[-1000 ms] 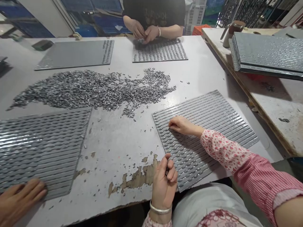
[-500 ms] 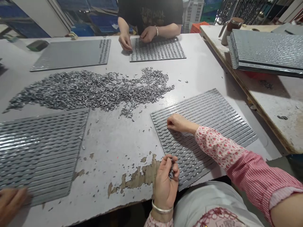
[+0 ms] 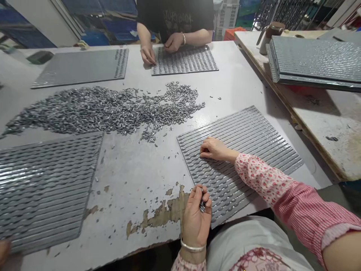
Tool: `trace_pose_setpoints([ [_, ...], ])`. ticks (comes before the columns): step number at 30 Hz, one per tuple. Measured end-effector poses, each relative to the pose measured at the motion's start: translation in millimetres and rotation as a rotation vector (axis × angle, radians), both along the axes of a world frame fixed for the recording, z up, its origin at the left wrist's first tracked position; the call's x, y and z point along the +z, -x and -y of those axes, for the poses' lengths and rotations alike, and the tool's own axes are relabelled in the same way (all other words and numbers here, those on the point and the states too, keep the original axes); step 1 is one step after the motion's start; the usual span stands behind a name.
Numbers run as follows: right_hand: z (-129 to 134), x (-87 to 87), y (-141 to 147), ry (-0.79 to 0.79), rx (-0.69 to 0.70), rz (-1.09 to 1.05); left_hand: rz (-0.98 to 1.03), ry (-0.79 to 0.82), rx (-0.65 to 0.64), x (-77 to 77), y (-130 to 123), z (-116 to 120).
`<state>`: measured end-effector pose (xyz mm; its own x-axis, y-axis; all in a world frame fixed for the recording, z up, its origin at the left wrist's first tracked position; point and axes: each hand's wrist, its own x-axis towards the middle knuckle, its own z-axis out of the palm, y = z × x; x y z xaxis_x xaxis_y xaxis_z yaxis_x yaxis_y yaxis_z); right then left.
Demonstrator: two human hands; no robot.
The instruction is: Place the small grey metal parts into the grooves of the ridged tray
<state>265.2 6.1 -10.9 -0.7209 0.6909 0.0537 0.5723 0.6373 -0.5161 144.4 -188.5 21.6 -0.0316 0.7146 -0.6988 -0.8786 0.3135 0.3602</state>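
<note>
My left hand is curled around several small silvery oval pieces, palm up, at the near left corner of a grey ribbed board. Over that board's left part is my right hand, its fingers bent down and pinched near the ridges; whatever sits between the fingertips is hidden. Rows of oval bumps run along the ridges on the near left part of the board, while the far right part shows plain straight ridges.
A long heap of silvery pieces lies mid-table. Left is another ribbed board, with a person's hand at its edge. Across, a co-worker's hands work over a board. Stacked boards stand on the right-hand table.
My right hand has shifted very slightly right over the board. The hand at the lower left has drawn back toward the picture's edge. The view has turned a little.
</note>
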Motion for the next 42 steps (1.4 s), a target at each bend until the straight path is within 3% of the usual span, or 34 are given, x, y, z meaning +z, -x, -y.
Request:
trace_pose_setpoints([
  [7, -3.8, 6.0, -17.7, 0.146, -0.073, -0.197, 0.031, 0.022, 0.041, -2.4, -1.4, 1.5],
  [18, -2.4, 0.7, -24.1, 0.039, -0.057, -0.072, -0.005, 0.033, 0.040, -0.9, -2.4, -5.7],
  [26, -5.5, -0.3, -21.8, 0.054, -0.035, -0.104, 0.024, 0.003, 0.034, -1.0, -7.3, -9.5],
  [29, 9.7, 10.5, -22.2, 0.206, -0.076, -0.251, 0.010, 0.000, 0.043, -0.6, -7.8, -12.5],
  [33, 47.7, 31.8, -22.5, 0.648, 0.101, -0.462, -0.025, -0.026, 0.041, 1.8, -9.6, -20.1],
  [35, 63.8, 38.6, -21.2, 0.763, 0.140, -0.519, -0.036, -0.049, 0.043, 3.8, -11.7, -23.9],
  [39, 68.8, 37.6, -17.5, 0.891, 0.038, -0.618, -0.066, -0.052, 0.050, 8.0, -13.4, -26.7],
  [42, 49.8, 29.6, -16.8, 0.759, -0.189, -0.620, -0.072, -0.016, 0.027, 9.8, -9.7, -24.4],
])
